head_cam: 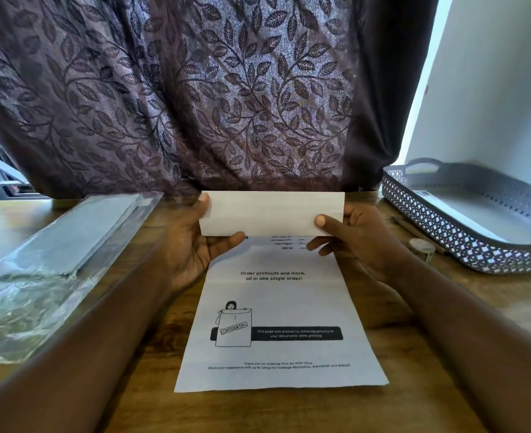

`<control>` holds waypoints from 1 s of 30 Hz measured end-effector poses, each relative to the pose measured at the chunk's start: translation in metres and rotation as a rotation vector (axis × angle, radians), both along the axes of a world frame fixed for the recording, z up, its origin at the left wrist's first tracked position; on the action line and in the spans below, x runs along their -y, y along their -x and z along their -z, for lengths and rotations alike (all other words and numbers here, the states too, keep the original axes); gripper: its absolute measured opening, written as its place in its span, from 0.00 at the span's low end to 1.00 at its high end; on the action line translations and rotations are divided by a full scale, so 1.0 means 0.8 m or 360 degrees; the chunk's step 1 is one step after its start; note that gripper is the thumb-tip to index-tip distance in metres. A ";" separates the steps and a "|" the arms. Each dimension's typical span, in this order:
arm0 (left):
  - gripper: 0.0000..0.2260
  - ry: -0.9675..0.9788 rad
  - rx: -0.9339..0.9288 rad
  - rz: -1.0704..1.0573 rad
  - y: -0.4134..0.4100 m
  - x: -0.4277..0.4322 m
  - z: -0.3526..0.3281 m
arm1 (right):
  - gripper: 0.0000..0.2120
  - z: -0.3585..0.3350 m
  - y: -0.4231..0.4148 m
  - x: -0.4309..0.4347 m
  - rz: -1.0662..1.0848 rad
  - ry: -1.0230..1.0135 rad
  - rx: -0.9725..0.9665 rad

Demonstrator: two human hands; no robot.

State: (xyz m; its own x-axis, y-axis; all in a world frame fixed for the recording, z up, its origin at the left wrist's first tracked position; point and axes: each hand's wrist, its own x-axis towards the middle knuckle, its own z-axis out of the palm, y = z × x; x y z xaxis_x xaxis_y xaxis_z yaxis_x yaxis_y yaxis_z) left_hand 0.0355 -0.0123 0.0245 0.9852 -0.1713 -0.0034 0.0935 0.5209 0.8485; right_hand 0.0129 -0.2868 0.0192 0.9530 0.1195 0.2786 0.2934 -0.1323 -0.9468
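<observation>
A printed white sheet of paper (pixel 276 307) lies on the wooden table (pixel 429 354) in front of me, with its far part folded over toward me, blank side up. My left hand (pixel 192 245) pinches the left end of the folded flap, one fingertip on top and the thumb beneath. My right hand (pixel 354 235) pinches the right end of the flap, its thumb pressed on top and its fingers under the fold. The near half of the sheet lies flat, showing text and a drawing marked "confidential".
A clear plastic sleeve holding grey envelopes (pixel 54 260) lies at the left. A grey lattice tray (pixel 464 242) stands at the right, with a small roll of tape (pixel 422 247) and a pen (pixel 408 228) beside it. A leaf-patterned curtain (pixel 195 89) hangs behind the table.
</observation>
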 end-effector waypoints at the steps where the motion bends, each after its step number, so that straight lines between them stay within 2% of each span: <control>1: 0.19 -0.0029 0.0033 0.0031 0.000 0.001 0.000 | 0.16 0.001 -0.001 0.000 0.0027 0.0003 -0.0007; 3: 0.21 -0.0118 0.0102 0.0063 0.003 0.002 -0.001 | 0.15 0.001 -0.001 0.001 0.0072 0.0003 -0.0020; 8: 0.09 -0.0410 0.0185 0.0125 0.002 0.002 0.005 | 0.06 -0.002 -0.001 0.000 0.0124 -0.0021 -0.0009; 12: 0.10 -0.0550 0.0267 0.0222 0.007 0.005 0.004 | 0.04 -0.006 0.000 -0.002 0.0284 -0.0221 0.0097; 17: 0.09 -0.0704 0.0419 0.0232 0.018 0.020 0.003 | 0.09 -0.013 0.003 -0.004 0.0391 -0.0465 0.0089; 20: 0.08 -0.0616 0.0451 0.0155 0.023 0.028 0.005 | 0.21 -0.014 0.007 -0.009 0.0045 -0.0684 -0.0037; 22: 0.09 -0.0517 0.0467 0.0109 0.028 0.037 0.004 | 0.24 -0.010 0.011 -0.026 -0.0236 -0.0610 -0.0105; 24: 0.10 -0.0491 0.0501 0.0082 0.036 0.048 0.006 | 0.23 0.000 0.016 -0.050 -0.0361 -0.0435 -0.0163; 27: 0.12 -0.0510 0.0538 0.0062 0.047 0.061 0.006 | 0.23 0.011 0.018 -0.075 -0.0254 -0.0370 -0.0180; 30: 0.08 -0.0515 0.0515 0.0042 0.049 0.064 0.006 | 0.21 0.008 0.017 -0.072 -0.0168 -0.0447 -0.0126</control>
State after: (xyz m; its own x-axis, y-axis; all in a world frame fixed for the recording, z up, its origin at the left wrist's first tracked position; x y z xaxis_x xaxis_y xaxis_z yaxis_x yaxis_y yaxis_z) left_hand -0.0034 -0.0635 0.0196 0.9398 -0.2369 0.2465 -0.1936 0.2253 0.9548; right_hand -0.0009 -0.2289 0.0125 0.9594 0.1478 0.2403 0.2156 0.1652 -0.9624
